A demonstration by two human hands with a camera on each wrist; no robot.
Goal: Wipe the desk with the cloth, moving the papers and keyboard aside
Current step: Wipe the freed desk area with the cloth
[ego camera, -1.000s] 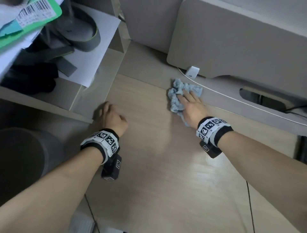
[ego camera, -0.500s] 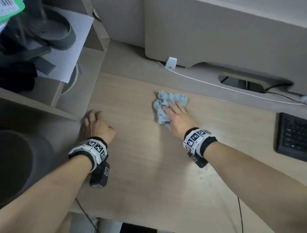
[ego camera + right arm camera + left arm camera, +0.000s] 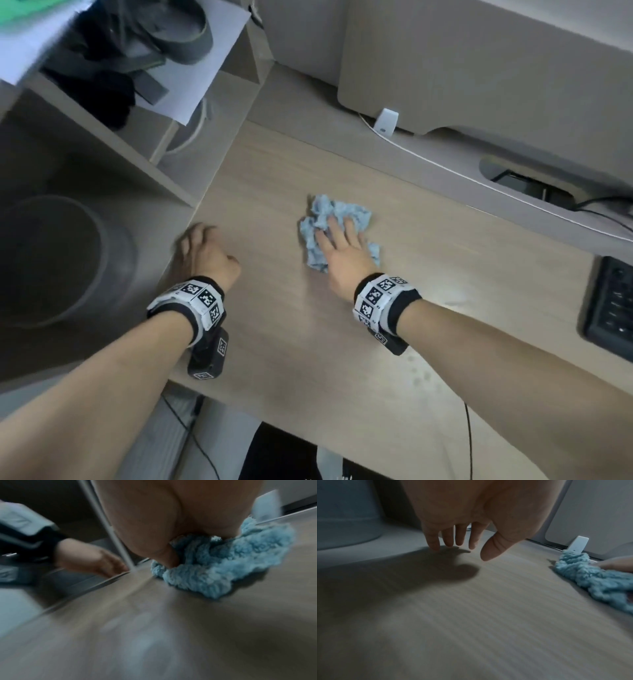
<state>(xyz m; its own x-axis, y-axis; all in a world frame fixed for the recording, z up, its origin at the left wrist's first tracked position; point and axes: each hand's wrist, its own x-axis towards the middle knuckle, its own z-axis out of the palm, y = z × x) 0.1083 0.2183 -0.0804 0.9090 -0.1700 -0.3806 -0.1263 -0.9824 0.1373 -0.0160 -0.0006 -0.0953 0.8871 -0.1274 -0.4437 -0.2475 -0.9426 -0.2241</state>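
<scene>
right of the cloth (image 3: pixel 337 219), a keyboard (image 3: pixel 611 308) lies on the desk (image 3: pixel 308 377).

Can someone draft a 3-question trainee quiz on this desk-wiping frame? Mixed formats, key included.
1. True or false: the right hand lies with straight fingers on the blue cloth.
2. Multiple choice: the left hand is (A) lifting the keyboard, (B) empty, fingertips at the left edge of the desk, (C) gripping the white cable.
3. Fill in: the keyboard lies on the person's ____ side of the cloth.

Key: 1 true; 2 B; 3 right.
</scene>
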